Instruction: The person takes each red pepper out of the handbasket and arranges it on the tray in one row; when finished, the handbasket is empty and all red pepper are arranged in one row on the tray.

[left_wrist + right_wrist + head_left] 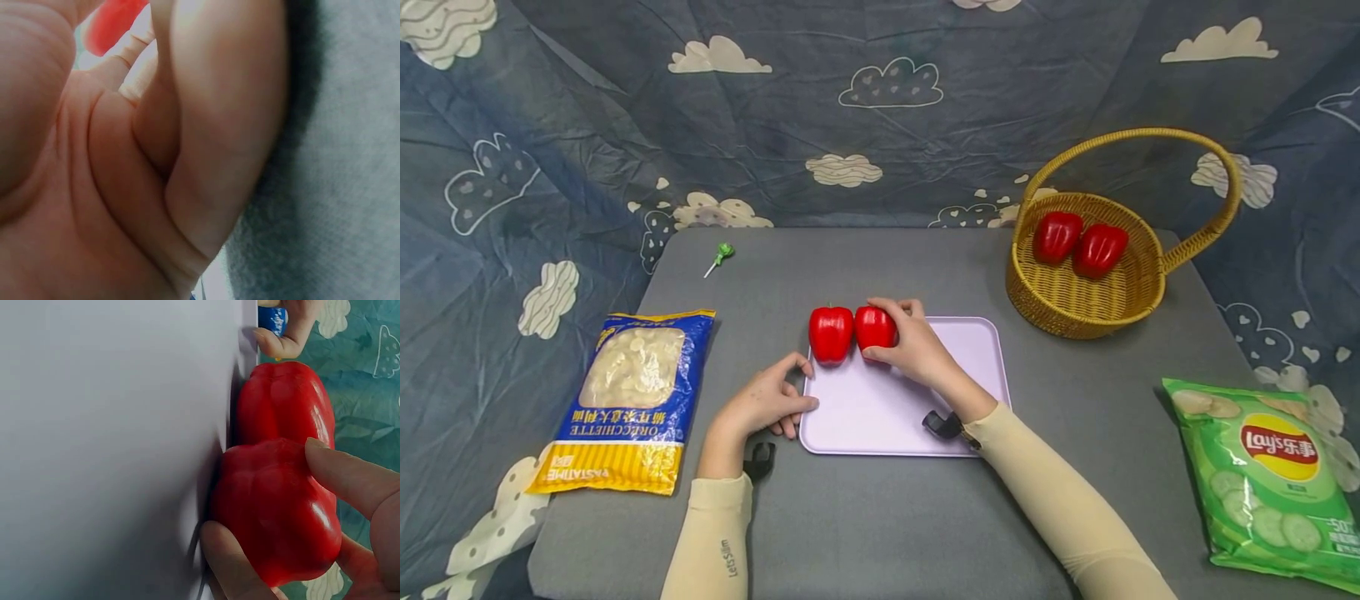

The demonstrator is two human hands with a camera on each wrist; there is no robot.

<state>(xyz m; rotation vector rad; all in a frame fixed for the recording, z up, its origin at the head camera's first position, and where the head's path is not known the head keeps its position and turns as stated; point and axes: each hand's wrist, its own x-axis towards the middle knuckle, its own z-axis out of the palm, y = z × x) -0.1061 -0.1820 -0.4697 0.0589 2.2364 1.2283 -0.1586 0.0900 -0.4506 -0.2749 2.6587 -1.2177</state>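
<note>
Where a lilac tray (865, 417) spreads, the right hand (916, 344) pinches

As the left hand (763, 398) touches the tray's left edge with loosely bent fingers, the held pepper (874, 329) lies toward the far-left corner, nearer the right hand, just right of a second pepper (831, 335). Glossy, red, lobed; long axis unclear.

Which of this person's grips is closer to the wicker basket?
Right. The right grip holds a red pepper at the lilac tray's far edge, left of the wicker basket; the left grip is farther left, at the tray's left edge.
</note>
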